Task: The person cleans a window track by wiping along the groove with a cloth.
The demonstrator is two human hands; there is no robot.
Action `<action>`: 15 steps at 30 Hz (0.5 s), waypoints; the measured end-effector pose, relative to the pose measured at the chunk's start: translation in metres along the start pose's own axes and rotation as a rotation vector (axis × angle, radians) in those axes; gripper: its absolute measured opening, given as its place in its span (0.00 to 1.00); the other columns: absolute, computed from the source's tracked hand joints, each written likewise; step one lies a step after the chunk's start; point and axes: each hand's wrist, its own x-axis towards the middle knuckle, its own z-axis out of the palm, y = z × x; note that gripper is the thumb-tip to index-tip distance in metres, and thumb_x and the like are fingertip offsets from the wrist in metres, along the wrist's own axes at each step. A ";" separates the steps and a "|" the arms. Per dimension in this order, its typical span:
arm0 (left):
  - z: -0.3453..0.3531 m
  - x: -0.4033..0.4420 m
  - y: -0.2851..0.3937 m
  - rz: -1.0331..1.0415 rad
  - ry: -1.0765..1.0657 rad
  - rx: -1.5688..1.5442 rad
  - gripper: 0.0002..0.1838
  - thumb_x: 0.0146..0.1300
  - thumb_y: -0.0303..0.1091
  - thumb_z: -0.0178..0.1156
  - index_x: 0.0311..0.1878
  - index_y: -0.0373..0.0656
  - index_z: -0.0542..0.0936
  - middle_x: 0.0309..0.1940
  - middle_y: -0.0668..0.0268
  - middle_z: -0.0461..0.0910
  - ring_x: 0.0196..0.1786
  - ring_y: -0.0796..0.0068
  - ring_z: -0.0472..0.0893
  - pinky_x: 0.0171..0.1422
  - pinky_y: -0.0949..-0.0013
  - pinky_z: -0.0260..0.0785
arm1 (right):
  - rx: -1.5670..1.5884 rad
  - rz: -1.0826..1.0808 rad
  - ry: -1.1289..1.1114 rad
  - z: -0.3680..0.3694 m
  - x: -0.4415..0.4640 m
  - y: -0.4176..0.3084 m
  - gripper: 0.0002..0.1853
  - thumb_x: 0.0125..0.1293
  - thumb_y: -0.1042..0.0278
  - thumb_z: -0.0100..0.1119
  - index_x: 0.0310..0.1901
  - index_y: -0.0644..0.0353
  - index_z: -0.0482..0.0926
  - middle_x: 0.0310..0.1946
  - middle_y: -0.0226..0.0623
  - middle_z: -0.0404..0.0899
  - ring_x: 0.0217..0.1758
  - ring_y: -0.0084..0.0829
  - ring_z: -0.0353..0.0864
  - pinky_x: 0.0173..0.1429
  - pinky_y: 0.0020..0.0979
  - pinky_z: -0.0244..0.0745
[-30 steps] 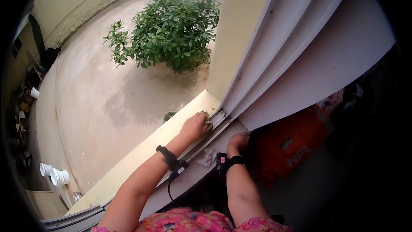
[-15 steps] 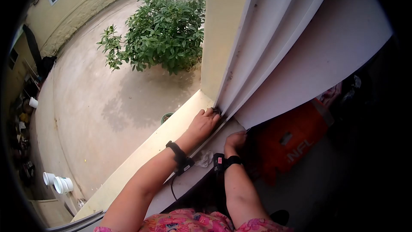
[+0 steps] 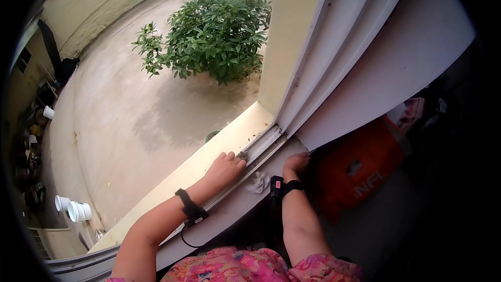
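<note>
My left hand [image 3: 225, 170] is on the window track [image 3: 261, 146], its fingers closed on a small grey-brown wad [image 3: 242, 155] that looks like steel wool. Specks of dirt lie at the track's corner, by the upright white frame [image 3: 334, 42]. My right hand [image 3: 296, 163] is at the inner edge of the sill [image 3: 282, 159], close to the lower corner of a white panel [image 3: 386, 68]. Its fingertips are in shadow, so I cannot make out whether they grip anything. A crumpled whitish cloth [image 3: 258, 182] lies on the sill between my wrists.
An orange bag [image 3: 360, 172] with white letters is below the panel, on the dark inner side. Outside, a leafy bush [image 3: 214, 31] stands in a paved yard [image 3: 104, 125]. White buckets [image 3: 79, 211] are at the lower left. A cable hangs from my left wrist strap [image 3: 192, 206].
My left hand has slid along the track, away from the frame corner and toward me, with the wad. My right hand stays near the panel corner. The view has shifted slightly.
</note>
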 end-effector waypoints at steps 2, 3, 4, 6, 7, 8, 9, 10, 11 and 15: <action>-0.005 -0.020 0.001 -0.020 -0.015 -0.004 0.03 0.51 0.30 0.46 0.30 0.46 0.68 0.28 0.68 0.71 0.37 0.69 0.67 0.41 0.70 0.58 | -0.003 0.029 -0.016 -0.013 -0.008 -0.013 0.24 0.66 0.57 0.28 0.37 0.72 0.71 0.35 0.62 0.73 0.39 0.56 0.73 0.44 0.46 0.70; -0.006 -0.030 0.001 -0.032 -0.030 -0.012 0.03 0.51 0.30 0.46 0.30 0.46 0.68 0.27 0.68 0.71 0.37 0.69 0.67 0.41 0.70 0.57 | -0.010 0.027 -0.026 -0.011 -0.008 -0.011 0.24 0.66 0.57 0.28 0.37 0.72 0.71 0.35 0.62 0.73 0.39 0.56 0.73 0.44 0.46 0.70; -0.006 -0.039 0.001 -0.044 -0.035 -0.017 0.03 0.51 0.30 0.46 0.30 0.46 0.68 0.27 0.68 0.71 0.37 0.69 0.67 0.41 0.70 0.57 | 0.000 0.031 -0.022 -0.008 -0.005 -0.007 0.24 0.66 0.57 0.28 0.37 0.72 0.71 0.35 0.62 0.73 0.39 0.56 0.74 0.43 0.46 0.70; -0.007 -0.052 -0.002 0.003 -0.020 -0.020 0.02 0.51 0.30 0.46 0.29 0.46 0.68 0.26 0.68 0.70 0.36 0.69 0.67 0.41 0.70 0.57 | 0.009 0.030 -0.026 -0.003 0.000 -0.005 0.24 0.65 0.57 0.28 0.38 0.72 0.71 0.35 0.62 0.73 0.38 0.56 0.74 0.43 0.47 0.70; -0.008 -0.059 -0.002 -0.007 -0.024 -0.023 0.02 0.51 0.30 0.46 0.29 0.46 0.68 0.26 0.68 0.70 0.36 0.69 0.67 0.41 0.70 0.57 | -0.002 0.032 -0.026 -0.002 0.001 -0.003 0.24 0.65 0.57 0.28 0.37 0.72 0.71 0.34 0.62 0.73 0.38 0.56 0.74 0.43 0.47 0.70; -0.009 -0.064 -0.003 -0.001 -0.043 -0.026 0.02 0.51 0.31 0.47 0.29 0.46 0.68 0.25 0.68 0.70 0.36 0.69 0.67 0.41 0.70 0.57 | -0.011 0.036 -0.026 -0.001 0.001 -0.002 0.25 0.65 0.57 0.28 0.37 0.72 0.71 0.34 0.62 0.73 0.38 0.56 0.74 0.43 0.47 0.70; -0.011 -0.067 -0.004 0.006 -0.060 -0.025 0.02 0.51 0.31 0.47 0.29 0.47 0.67 0.25 0.68 0.70 0.36 0.70 0.67 0.41 0.70 0.57 | -0.013 0.035 -0.033 -0.001 0.001 -0.003 0.25 0.65 0.57 0.28 0.37 0.72 0.71 0.34 0.62 0.73 0.38 0.56 0.74 0.43 0.47 0.70; -0.015 -0.072 -0.003 0.001 -0.065 -0.025 0.02 0.51 0.31 0.47 0.29 0.47 0.67 0.25 0.68 0.70 0.36 0.70 0.67 0.41 0.70 0.57 | -0.012 0.028 -0.027 -0.001 0.000 -0.003 0.25 0.65 0.57 0.28 0.37 0.72 0.71 0.34 0.62 0.74 0.38 0.56 0.74 0.43 0.47 0.70; -0.019 -0.075 -0.001 -0.007 -0.091 -0.024 0.02 0.52 0.31 0.47 0.28 0.47 0.67 0.25 0.68 0.70 0.36 0.70 0.67 0.41 0.70 0.57 | -0.010 0.021 -0.021 -0.002 0.000 -0.003 0.25 0.65 0.57 0.28 0.36 0.72 0.71 0.33 0.61 0.74 0.37 0.56 0.74 0.42 0.47 0.71; -0.018 -0.089 -0.002 -0.024 -0.129 -0.017 0.02 0.53 0.32 0.46 0.28 0.46 0.67 0.25 0.67 0.70 0.36 0.69 0.67 0.41 0.70 0.58 | -0.045 0.008 -0.024 -0.003 -0.001 -0.004 0.25 0.65 0.57 0.28 0.35 0.73 0.71 0.32 0.62 0.74 0.36 0.56 0.74 0.41 0.47 0.71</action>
